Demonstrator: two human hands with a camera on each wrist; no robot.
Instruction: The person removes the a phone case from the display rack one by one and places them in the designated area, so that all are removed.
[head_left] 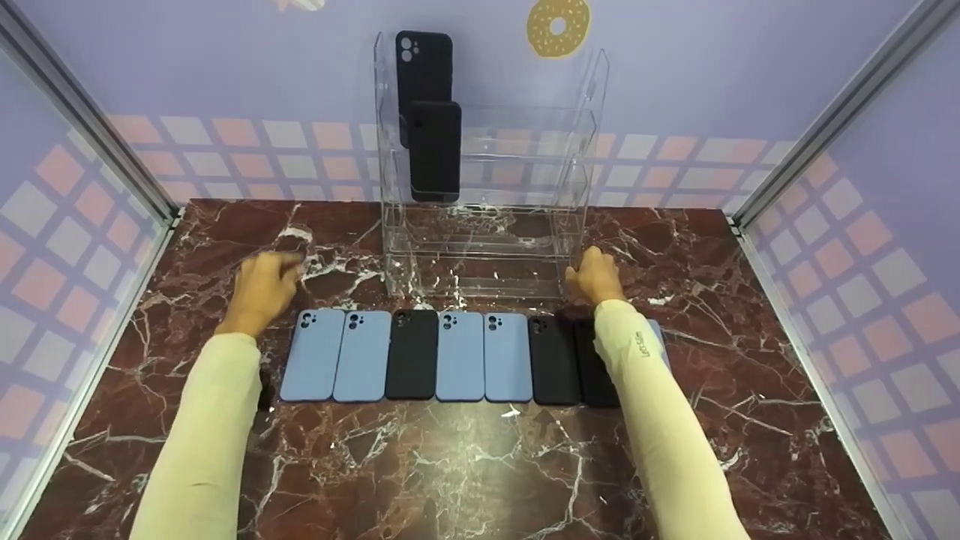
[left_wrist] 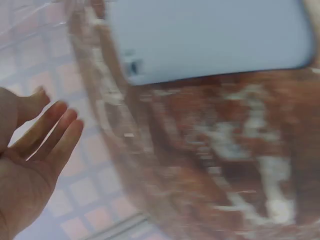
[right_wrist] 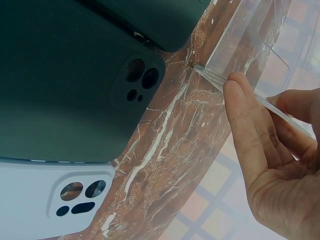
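Head cam: my R hand (head_left: 596,276) fingers touch clear acrylic rack (head_left: 487,187), L hand (head_left: 262,289) open over veined marble table (head_left: 450,465), w/ matte cases (head_left: 461,356).

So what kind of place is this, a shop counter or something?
Probably a staged mock-up of a shop display: a marble-look tabletop boxed in by printed panels, a clear acrylic rack and a row of phone cases.

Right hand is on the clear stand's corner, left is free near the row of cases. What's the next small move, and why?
Probably bring the left hand onto the clear stand's near left corner. The right hand already touches its right edge, with fingers against the acrylic, while the left is open and holds nothing. Two hands would steady it.
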